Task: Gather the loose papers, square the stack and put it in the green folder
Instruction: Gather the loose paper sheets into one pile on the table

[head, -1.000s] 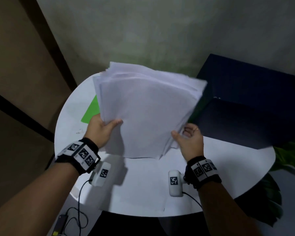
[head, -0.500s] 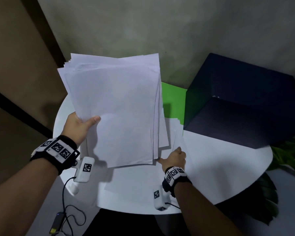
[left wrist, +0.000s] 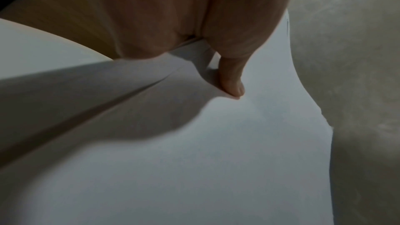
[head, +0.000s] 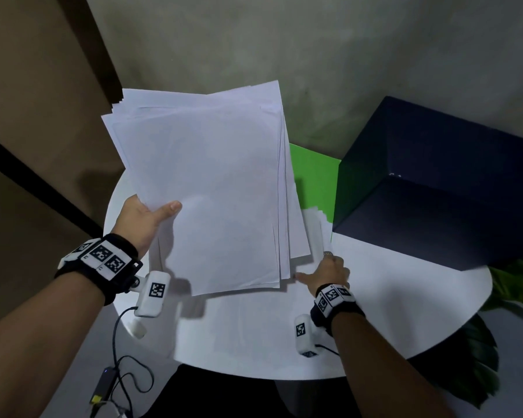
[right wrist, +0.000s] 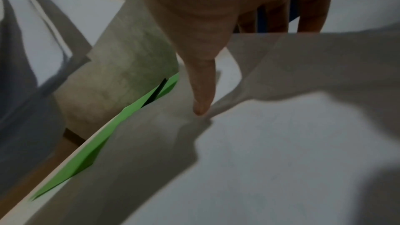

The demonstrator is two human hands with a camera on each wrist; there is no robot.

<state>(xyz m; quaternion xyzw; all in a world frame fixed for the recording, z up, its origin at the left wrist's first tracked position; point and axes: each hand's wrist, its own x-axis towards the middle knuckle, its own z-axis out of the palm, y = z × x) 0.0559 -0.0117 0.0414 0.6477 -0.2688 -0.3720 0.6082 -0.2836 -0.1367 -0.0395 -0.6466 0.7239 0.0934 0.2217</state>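
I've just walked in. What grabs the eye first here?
A big, unevenly fanned stack of white papers, held up over the round white table by the left hand. Behind it lies a bright green folder, beside a dark blue box.

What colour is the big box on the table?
Dark navy blue box; head view shows it best.

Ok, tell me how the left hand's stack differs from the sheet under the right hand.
The stack is held up off the table; the sheet lies near the table, partly over the green folder.
The stack is many sheets with fanned, unsquared edges; the sheet looks like one or a few.
The left hand pinches the stack's lower corner, thumb on top; the right hand grips the sheet's near edge.
Both are plain white paper.
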